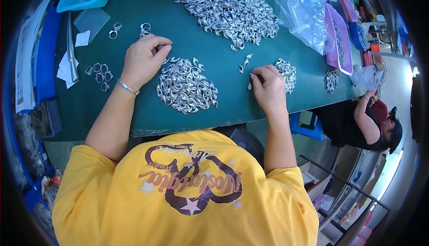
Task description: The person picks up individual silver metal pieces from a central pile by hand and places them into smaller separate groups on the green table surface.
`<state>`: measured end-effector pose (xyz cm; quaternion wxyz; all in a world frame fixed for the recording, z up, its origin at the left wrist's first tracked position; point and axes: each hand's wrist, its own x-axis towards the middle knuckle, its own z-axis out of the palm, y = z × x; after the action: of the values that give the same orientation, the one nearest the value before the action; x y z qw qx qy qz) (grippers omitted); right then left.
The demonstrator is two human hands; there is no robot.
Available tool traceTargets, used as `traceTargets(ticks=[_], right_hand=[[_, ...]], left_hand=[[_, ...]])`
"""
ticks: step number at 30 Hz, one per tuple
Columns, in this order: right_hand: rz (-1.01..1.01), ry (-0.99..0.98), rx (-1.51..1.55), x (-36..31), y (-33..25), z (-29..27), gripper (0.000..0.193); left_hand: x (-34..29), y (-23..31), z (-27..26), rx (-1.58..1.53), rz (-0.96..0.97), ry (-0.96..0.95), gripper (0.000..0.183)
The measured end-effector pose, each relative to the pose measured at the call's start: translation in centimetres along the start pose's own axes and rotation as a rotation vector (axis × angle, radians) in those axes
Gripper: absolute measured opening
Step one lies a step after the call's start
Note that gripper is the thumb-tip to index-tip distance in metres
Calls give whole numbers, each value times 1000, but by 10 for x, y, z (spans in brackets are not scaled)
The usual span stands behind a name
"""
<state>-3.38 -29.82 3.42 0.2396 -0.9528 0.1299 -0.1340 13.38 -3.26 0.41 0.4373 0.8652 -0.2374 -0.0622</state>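
Note:
My left hand (pixel 145 60) is closed, its fingers curled beside the thumb; whatever they may hold is hidden. Just beyond it lie a few silver rings (pixel 145 28). Between my hands spreads a pile of small silver crescent-shaped metal pieces (pixel 185 85). My right hand (pixel 270 87) is closed in a pinch at the table, and its fingertips hide what is in them. By those fingertips is a small silver piece (pixel 249 86); I cannot tell whether they touch it. Loose crescent pieces (pixel 245 63) lie beyond, and a smaller silver heap (pixel 287 74) sits partly behind the right hand.
A large heap of crescent pieces (pixel 230 11) covers the far side of the green table (pixel 232 107). More rings (pixel 101 74) lie at left, near a metal rod (pixel 71 49). Plastic bags (pixel 304 13) and a purple tray (pixel 334 40) stand right. Another person (pixel 368 121) works beyond.

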Motion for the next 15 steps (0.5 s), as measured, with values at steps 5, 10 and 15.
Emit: traceTargets(ticks=[5,10,15], right_hand=[[84,273,-58,-5,30,-24,6],[60,316,-273,-4,43,-38,7],[-48,-110,105,-17,3,-13,9]], left_hand=[[1,-1,1,10,26,3,13],[1,0,1,10,20,4,13],[0,-2,-1,18,24,4,13]])
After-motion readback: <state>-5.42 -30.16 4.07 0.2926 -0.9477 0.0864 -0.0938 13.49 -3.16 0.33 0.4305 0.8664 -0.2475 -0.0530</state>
